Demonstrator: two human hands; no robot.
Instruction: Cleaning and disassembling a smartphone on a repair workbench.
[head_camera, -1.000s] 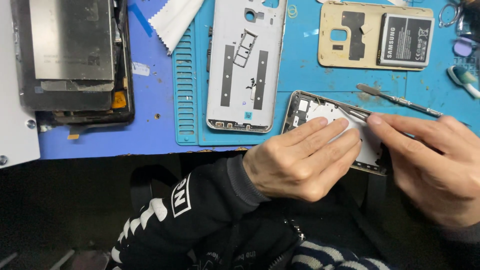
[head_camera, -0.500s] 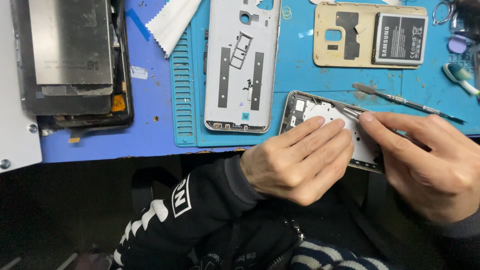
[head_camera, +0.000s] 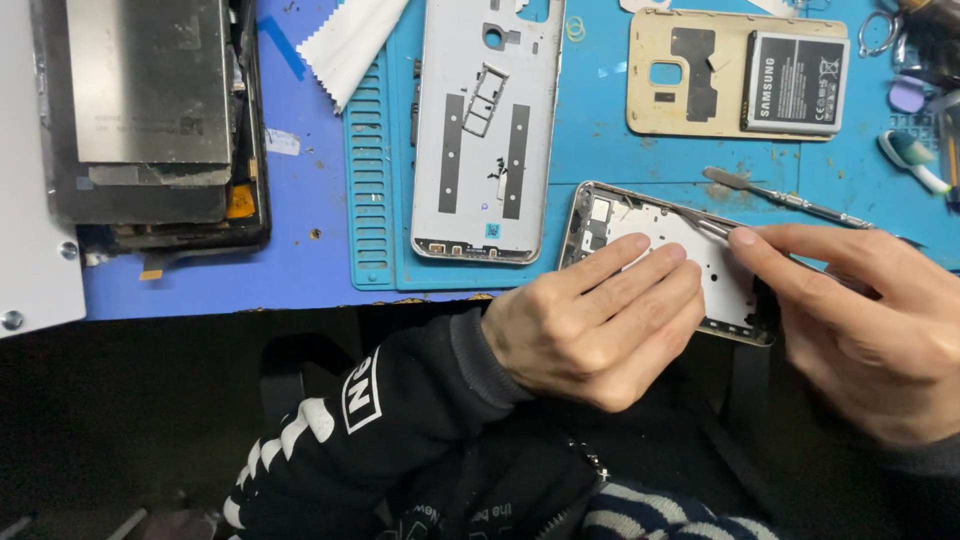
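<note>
Left hand (head_camera: 590, 325) presses flat, fingers extended, steadying the frame (head_camera: 690, 265); right hand (head_camera: 865, 320), at its 3 o'clock, pinches tweezers (head_camera: 712, 225) for precise probing.

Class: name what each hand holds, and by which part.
The left hand pins the phone frame down, fingers flat across its middle. The right hand pinches the thin metal tool near its tip.
</note>
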